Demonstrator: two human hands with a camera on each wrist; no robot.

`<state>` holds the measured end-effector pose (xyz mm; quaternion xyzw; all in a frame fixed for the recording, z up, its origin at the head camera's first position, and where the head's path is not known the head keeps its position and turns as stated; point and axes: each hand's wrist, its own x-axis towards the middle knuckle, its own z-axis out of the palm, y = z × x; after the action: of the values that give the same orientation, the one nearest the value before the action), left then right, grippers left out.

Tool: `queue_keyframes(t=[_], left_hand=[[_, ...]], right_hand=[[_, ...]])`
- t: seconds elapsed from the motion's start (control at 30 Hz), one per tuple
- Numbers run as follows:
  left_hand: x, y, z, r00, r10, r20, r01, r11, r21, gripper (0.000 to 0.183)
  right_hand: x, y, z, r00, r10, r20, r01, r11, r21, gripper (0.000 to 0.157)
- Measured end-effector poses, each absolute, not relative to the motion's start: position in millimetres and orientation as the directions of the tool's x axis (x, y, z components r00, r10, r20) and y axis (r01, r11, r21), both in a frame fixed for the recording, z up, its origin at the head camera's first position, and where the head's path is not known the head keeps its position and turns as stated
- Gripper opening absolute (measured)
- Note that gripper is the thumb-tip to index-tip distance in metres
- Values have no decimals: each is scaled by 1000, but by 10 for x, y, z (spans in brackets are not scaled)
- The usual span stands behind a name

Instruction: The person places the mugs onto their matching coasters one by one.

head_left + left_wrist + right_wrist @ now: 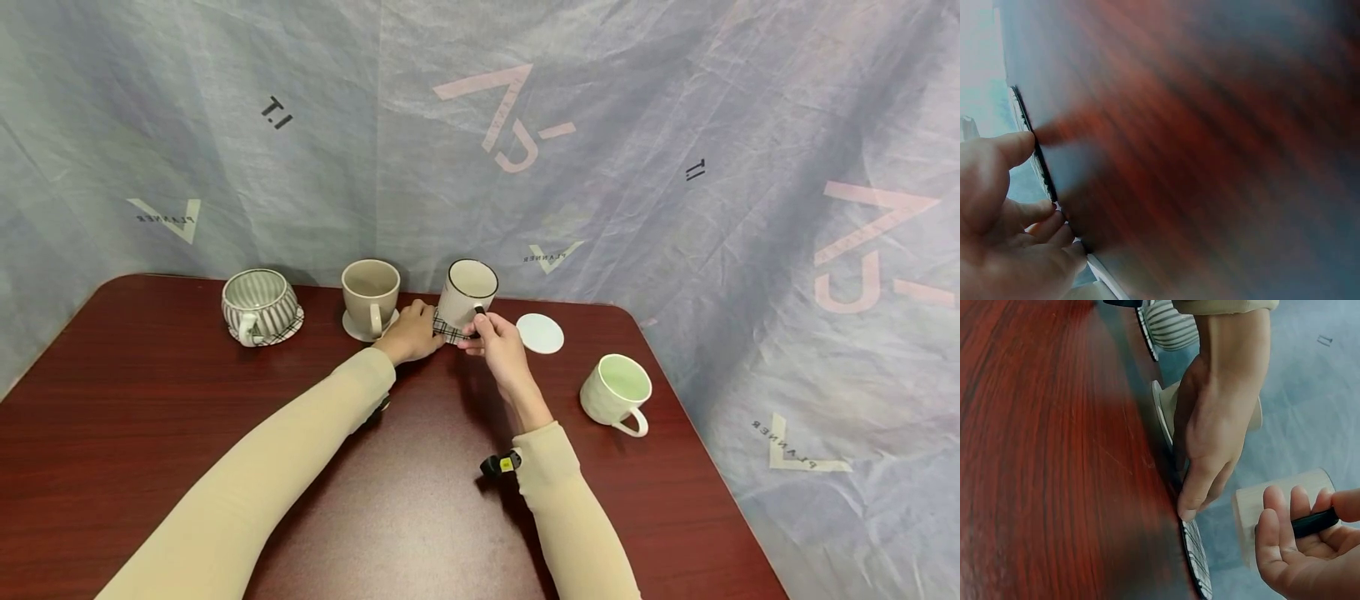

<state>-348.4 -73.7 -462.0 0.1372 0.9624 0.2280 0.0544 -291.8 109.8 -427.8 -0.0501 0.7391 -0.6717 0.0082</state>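
Observation:
My right hand pinches the black handle of a white mug with a dark rim. In the right wrist view the mug's base is held clear of the tabletop, over a black-and-white plaid coaster. My left hand grips that coaster by its edge, thumb on the near side, as the left wrist view shows. Just left of this hand, a beige mug stands on a pale round coaster. Part of the plaid coaster is hidden by the mug and fingers.
On the left, a striped cup sits on a patterned coaster. A white round coaster lies right of my right hand. Farther right stands a pale green mug. A grey-blue printed cloth hangs behind the table.

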Motion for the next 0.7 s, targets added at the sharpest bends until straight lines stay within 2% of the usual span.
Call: queue_keyframes(t=[0.7], left_hand=[[-3473, -741, -4594, -955, 289, -64, 229, 860, 456, 68]], right_hand=[[-3081, 1059, -4395, -998, -39, 45, -48, 88, -995, 33]])
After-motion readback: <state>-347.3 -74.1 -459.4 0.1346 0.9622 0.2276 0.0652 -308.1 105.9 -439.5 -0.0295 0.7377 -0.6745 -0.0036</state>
